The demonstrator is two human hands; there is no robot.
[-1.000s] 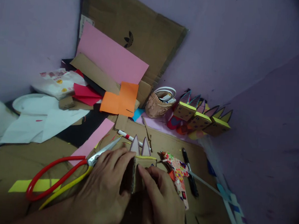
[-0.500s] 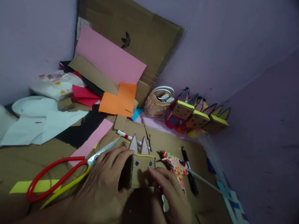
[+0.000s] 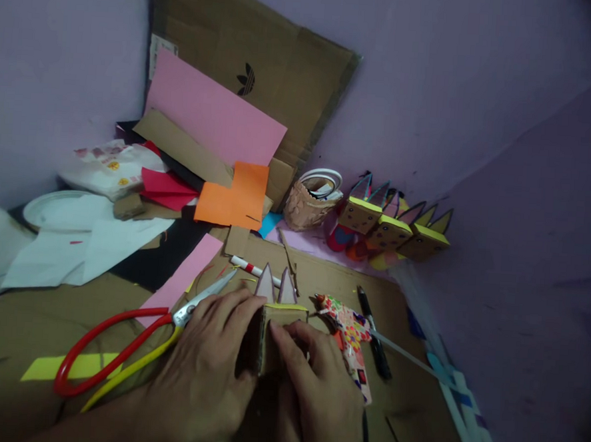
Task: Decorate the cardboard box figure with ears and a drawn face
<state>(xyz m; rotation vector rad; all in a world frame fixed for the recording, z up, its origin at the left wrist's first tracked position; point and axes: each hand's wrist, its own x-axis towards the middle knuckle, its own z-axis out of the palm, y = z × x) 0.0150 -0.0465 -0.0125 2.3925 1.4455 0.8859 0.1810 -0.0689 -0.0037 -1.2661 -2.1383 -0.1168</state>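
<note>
A small cardboard box (image 3: 290, 313) with two pointed paper ears (image 3: 288, 288) and a yellow top edge stands before me. My left hand (image 3: 206, 369) grips it from the left, fingers bent over its upper corner. My right hand (image 3: 315, 382) is curled against the front, index fingertip on the upper left of the face, covering the drawn eyes. Its thumb and palm side are hidden, so a small item there would not show. Scissors (image 3: 182, 315) with red and yellow handles lie beside my left hand. A flower-patterned glue gun (image 3: 349, 327) lies to the right, a glue stick in its back.
A black marker (image 3: 373, 332) lies beyond the glue gun; a white-and-red marker (image 3: 252, 269) is behind the ears. Several finished eared boxes (image 3: 389, 232) and a basket (image 3: 309, 205) stand at the back. Orange paper (image 3: 236, 201) and a pink sheet (image 3: 212, 112) lean left.
My right hand has moved up and left onto the box's front, covering the two blue eyes that showed before. My left hand keeps its hold. The glue gun has shifted slightly.
</note>
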